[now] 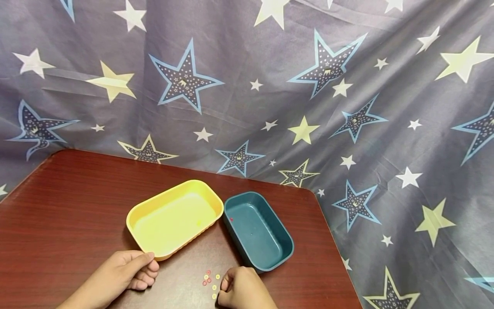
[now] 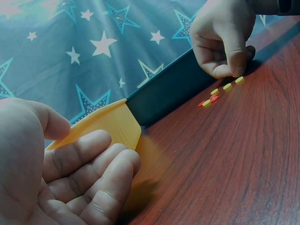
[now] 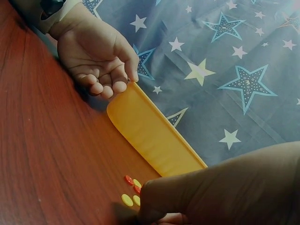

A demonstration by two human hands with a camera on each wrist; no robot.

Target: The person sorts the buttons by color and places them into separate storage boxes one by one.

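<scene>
My left hand (image 1: 129,270) grips the near corner of a yellow tray (image 1: 140,210), thumb on the rim and fingers curled beneath it. Beside the near end of a dark teal tray (image 1: 266,266), my right hand (image 1: 247,287) is low over the table, fingers curled and thumb tip against them. Right at its fingertips lies a yellow button (image 2: 239,79). Whether those fingertips pinch a button I cannot tell. Several small red and yellow buttons, among them a red button (image 1: 208,272), lie scattered to the left of this hand.
A tiny red piece (image 1: 231,219) shows at the teal tray's left inner wall, and a yellow piece (image 1: 199,223) lies inside the yellow tray. Both trays stand close together on the reddish-brown table (image 1: 69,206). A grey star-patterned cloth (image 1: 239,111) hangs behind and to the right.
</scene>
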